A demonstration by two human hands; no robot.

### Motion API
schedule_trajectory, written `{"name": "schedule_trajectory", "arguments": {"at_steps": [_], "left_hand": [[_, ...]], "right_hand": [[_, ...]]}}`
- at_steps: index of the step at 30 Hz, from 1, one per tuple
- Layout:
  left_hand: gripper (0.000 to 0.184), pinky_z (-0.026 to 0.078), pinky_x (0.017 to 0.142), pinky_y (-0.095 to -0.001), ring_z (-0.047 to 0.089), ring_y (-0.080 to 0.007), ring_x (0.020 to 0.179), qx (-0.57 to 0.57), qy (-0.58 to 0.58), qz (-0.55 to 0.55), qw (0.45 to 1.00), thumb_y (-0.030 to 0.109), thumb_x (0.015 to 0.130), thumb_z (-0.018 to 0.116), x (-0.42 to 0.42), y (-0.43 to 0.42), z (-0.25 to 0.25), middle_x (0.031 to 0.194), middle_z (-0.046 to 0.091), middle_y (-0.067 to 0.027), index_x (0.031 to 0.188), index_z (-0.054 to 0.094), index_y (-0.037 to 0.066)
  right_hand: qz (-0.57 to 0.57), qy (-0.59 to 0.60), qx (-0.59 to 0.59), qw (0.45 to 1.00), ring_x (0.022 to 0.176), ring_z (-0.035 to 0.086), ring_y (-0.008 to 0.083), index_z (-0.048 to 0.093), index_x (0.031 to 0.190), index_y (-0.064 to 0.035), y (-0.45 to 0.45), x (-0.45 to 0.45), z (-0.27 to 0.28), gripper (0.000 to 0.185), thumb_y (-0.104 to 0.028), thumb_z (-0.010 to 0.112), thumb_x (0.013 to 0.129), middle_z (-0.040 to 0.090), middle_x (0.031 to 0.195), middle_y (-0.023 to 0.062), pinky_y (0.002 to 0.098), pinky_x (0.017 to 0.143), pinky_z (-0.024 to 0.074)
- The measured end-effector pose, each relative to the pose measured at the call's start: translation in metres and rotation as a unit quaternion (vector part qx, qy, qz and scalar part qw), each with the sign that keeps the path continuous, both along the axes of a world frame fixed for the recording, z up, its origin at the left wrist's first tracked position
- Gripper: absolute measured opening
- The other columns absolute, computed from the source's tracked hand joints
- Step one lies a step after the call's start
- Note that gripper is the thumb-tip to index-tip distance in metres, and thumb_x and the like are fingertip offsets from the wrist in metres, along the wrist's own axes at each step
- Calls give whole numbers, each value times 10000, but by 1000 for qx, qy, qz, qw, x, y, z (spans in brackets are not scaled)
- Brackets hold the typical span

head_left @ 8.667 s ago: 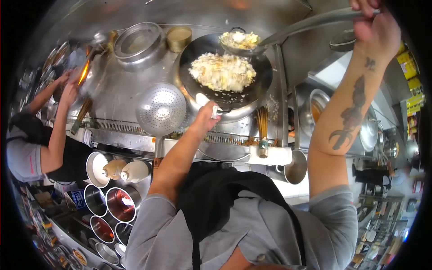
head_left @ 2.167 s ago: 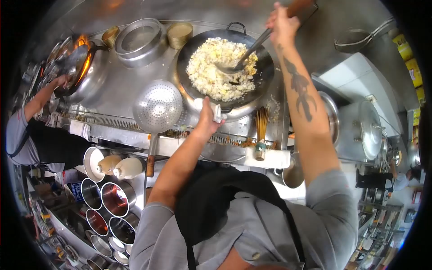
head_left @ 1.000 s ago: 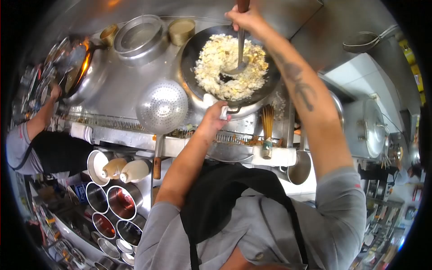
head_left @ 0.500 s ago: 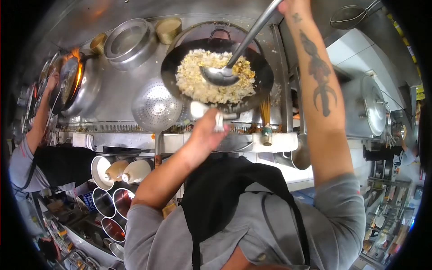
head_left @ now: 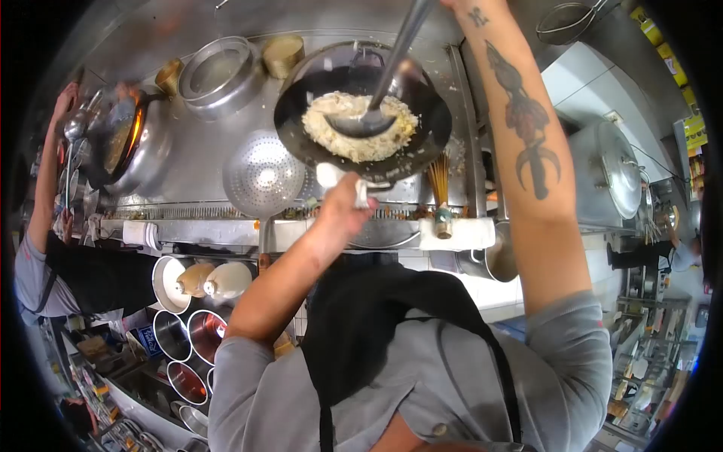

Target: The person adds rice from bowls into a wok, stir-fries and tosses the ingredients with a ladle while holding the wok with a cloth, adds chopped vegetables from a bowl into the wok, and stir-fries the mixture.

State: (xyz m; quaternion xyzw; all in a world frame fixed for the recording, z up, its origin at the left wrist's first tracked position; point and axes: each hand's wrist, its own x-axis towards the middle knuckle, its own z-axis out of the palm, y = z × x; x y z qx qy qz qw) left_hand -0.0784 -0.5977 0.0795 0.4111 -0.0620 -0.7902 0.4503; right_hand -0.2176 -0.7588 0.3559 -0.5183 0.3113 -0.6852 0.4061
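A dark wok sits tilted over the burner, and fried rice with bits of egg is gathered in its middle. My left hand grips the wok's near handle through a folded white cloth. From the top edge, a long metal ladle reaches down, its bowl over the rice. Only the base of my right hand shows at the top edge, by the ladle's shaft; its fingers are out of the picture.
A perforated strainer lies left of the wok. Near the front edge are a bamboo brush and a folded towel. At the left, a co-worker's arm reaches past a flaming wok. Metal pots stand lower left.
Since the earlier frames, the wok has come off its level seat and tilted. The rice has drawn together into a smaller heap. My right hand has moved up, mostly out of the picture.
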Motion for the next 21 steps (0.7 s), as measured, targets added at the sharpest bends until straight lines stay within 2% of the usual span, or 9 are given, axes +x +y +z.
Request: {"name": "schedule_trajectory", "arguments": {"at_steps": [2,4,6,7,9,11,16,20,21], "left_hand": [[216,461,566,-310,547,-207,773,96,43,17,994,86,826,599,2,0,13,949,568,-69,1019,507,54],[166,438,554,-314,527,-189,783,-187,-69,-56,978,160,874,537,9,-6,-41,930,566,-49,1028,514,104],[181,447,570,-315,522,-180,788,-10,-74,-26,997,215,885,522,0,10,-87,926,561,-45,1041,514,125],[191,451,578,-316,520,-176,790,79,-72,3,994,243,890,514,-4,19,-110,924,559,-43,1048,514,135],[182,448,499,-316,560,-175,735,-9,-57,-56,997,198,876,509,8,61,-113,903,572,-39,1046,500,132],[163,447,520,-319,564,-172,735,24,-66,-11,997,218,894,511,4,56,-92,857,564,-37,1035,488,139],[119,397,432,-250,524,-155,578,-8,6,-23,1000,175,859,532,15,-72,-104,705,532,-43,938,482,101],[190,392,431,-266,521,-170,587,2,-18,5,1000,267,859,543,1,-85,-101,753,563,-63,930,506,95],[225,390,430,-272,528,-179,596,10,-25,19,999,305,864,542,1,-83,-99,773,579,-75,931,520,91]], "right_hand": [[-16,-21,7,1000,365,415,121,494,634,-87,-1,-2,-17,261,-170,608,854,414,472,0,289,353,361],[-108,72,-3,992,367,434,121,506,644,-84,6,1,-62,245,-158,596,860,465,492,10,278,349,362],[-137,66,54,987,374,452,112,498,686,-80,-2,4,-114,216,-148,594,868,493,514,5,262,340,355],[-127,26,22,991,376,453,108,496,708,-79,-7,4,-115,201,-146,596,869,492,516,0,257,338,353],[-100,39,-19,994,379,454,99,479,727,-88,20,3,-69,207,-161,609,871,482,512,-5,245,337,348],[-172,49,-36,983,374,445,98,486,745,-85,51,4,-8,201,-169,619,870,485,513,1,229,334,346],[-99,-39,-210,972,429,405,50,528,770,-58,91,-10,68,177,-179,605,873,439,601,-29,221,342,328],[116,57,-161,978,533,545,207,541,695,5,21,-65,13,278,-198,577,880,519,589,73,355,546,478],[-11,111,-144,983,521,546,174,545,710,-4,5,-40,-42,266,-204,582,882,547,599,71,332,534,477]]}}
